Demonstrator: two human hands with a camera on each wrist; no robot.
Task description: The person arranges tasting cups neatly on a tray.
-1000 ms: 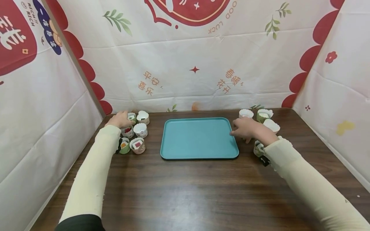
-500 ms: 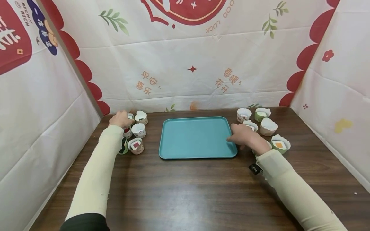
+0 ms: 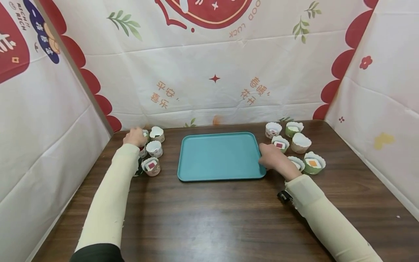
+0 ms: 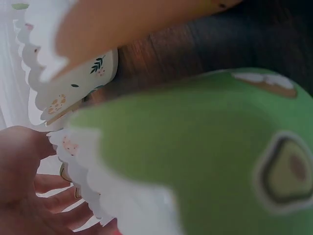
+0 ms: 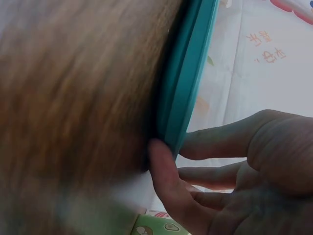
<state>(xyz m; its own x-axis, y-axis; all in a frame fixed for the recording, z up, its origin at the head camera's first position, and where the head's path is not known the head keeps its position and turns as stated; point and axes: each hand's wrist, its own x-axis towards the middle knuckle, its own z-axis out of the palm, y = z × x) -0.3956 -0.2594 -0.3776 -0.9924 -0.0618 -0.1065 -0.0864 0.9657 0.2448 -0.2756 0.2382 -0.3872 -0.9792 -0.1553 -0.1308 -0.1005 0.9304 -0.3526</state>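
Note:
In the head view my right hand (image 3: pixel 274 159) is at the right rim of a flat teal tray (image 3: pixel 222 156). The right wrist view shows its thumb and fingers (image 5: pixel 164 161) on either side of the tray edge (image 5: pixel 181 93), pinching it. My left hand (image 3: pixel 135 137) reaches over the paper baking cups at the back left, beside a green cup (image 3: pixel 145 135). In the left wrist view its fingers (image 4: pixel 51 183) are spread and fairly straight, their tips hidden behind a white scalloped cup rim. A green cup with an avocado print (image 4: pixel 234 152) fills the foreground.
More baking cups stand at left, including a white one (image 3: pixel 154 149) and one with a red-and-white piece (image 3: pixel 151 166). Right of the tray are several others, among them a green cup with an orange-and-white piece (image 3: pixel 313 163). Printed cloth walls (image 3: pixel 196 91) enclose the brown table (image 3: pixel 203 218).
My right hand has come down from beside the right cups onto the tray's right rim, baring cups it covered before. The left hand stays over the left cups, shifted slightly right.

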